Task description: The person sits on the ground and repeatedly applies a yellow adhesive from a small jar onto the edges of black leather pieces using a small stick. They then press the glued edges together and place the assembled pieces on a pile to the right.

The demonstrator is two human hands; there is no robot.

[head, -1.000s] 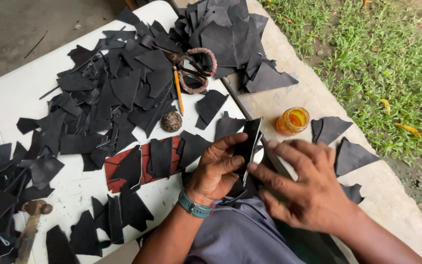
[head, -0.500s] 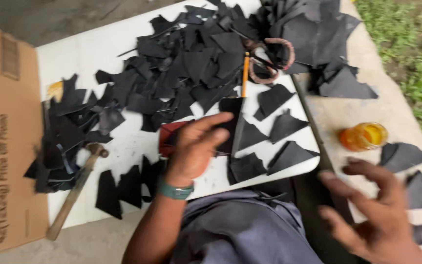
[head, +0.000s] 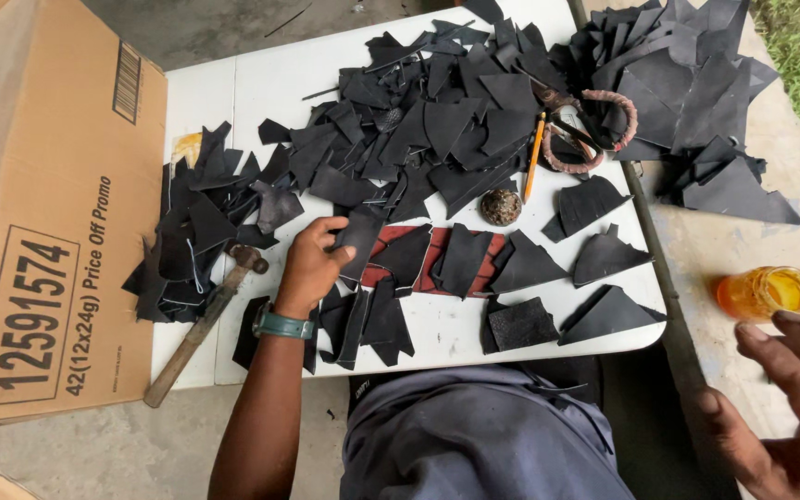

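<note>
My left hand [head: 309, 264], with a teal wristband, grips a black leather piece [head: 360, 239] at the left end of a red strip [head: 430, 262] on the white table [head: 243, 88]. Other black cut pieces lie across that strip. My right hand [head: 789, 398] hovers open at the lower right, off the table, just below a small orange-filled glass jar [head: 768, 291]. It holds nothing. A large heap of black leather scraps [head: 437, 120] covers the middle of the table.
A hammer [head: 204, 319] lies at the table's left edge beside a cardboard box [head: 43, 204]. Scissors with wrapped handles [head: 594, 130], a yellow pencil [head: 534, 156] and a small round object [head: 501, 206] lie right of the heap. More black pieces [head: 696, 83] sit on the concrete ledge.
The view has swung left, bringing the box and hammer in. My left hand carried a black piece leftwards onto the red strip's end. My right hand let go and drew back to the right.
</note>
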